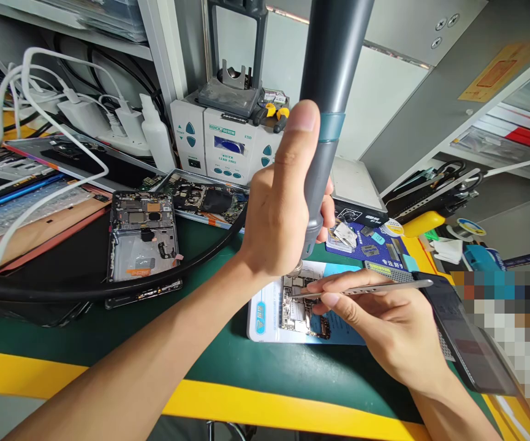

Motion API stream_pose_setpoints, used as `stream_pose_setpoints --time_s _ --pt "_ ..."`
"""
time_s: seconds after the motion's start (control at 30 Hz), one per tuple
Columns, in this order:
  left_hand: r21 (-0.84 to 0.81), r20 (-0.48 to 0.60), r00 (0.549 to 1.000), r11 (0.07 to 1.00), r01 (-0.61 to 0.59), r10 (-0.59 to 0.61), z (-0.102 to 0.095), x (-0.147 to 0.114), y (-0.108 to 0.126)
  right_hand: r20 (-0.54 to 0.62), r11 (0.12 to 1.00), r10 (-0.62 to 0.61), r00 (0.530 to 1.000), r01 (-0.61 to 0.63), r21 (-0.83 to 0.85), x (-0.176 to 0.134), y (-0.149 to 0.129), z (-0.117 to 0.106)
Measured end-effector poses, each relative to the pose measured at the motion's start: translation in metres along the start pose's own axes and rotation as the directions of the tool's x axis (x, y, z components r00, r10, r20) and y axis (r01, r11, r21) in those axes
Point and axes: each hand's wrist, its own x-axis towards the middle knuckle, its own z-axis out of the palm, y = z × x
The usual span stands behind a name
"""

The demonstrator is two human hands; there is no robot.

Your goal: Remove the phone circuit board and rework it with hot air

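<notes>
My left hand (278, 208) is wrapped round the dark handle of a hot air gun (333, 67), thumb up along its side. The gun's metal nozzle points down at a phone circuit board (299, 312). That board lies on a white and blue mat (265, 327). Pinched between the thumb and fingers of my right hand (393, 321) is a pair of metal tweezers (375, 289). Their tips reach leftward over the board, close below the nozzle. Whether the tips touch a part, I cannot tell. The gun and my fingers hide some of the board.
An opened phone (143, 245) lies to the left, crossed by a thick black hose (108, 291). A hot air station (228, 144) stands at the back. At the right rests a dark phone-like slab (462, 343). White cables (57, 116) loop at the far left.
</notes>
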Motion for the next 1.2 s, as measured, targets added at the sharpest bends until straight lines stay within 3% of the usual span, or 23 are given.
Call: stream_pose_setpoints --time_s 0.17,0.3,0.7,0.9,1.1,1.2 --pt "0.009 -0.020 1.000 1.000 -0.002 0.002 -0.0018 -0.0003 -0.0009 0.001 1.000 -0.010 1.000 0.010 -0.011 0.0005 -0.0011 0.0002" --pt "-0.006 0.063 0.997 0.999 -0.054 0.055 -0.0042 0.0003 -0.0037 0.007 1.000 -0.004 1.000 0.004 -0.009 0.0005 -0.0007 -0.0006" --pt "-0.003 -0.038 0.999 1.000 0.012 -0.012 0.0020 -0.0007 0.0009 -0.016 1.000 0.001 1.000 -0.001 -0.020 0.0010 -0.0010 0.0014" --pt "-0.012 0.011 1.000 1.000 -0.020 0.020 0.0011 -0.0008 -0.0016 -0.008 0.999 -0.025 1.000 0.025 -0.020 0.0016 -0.0034 0.0012" --pt "-0.020 -0.011 1.000 1.000 0.001 -0.001 -0.0002 0.0009 -0.0026 0.006 1.000 -0.020 1.000 0.020 -0.009 -0.0008 -0.0017 0.0015" --pt "-0.029 0.046 0.998 0.999 -0.033 0.034 -0.0036 0.0013 -0.0046 0.026 1.000 0.000 1.000 0.000 -0.011 -0.0017 -0.0003 0.0010"
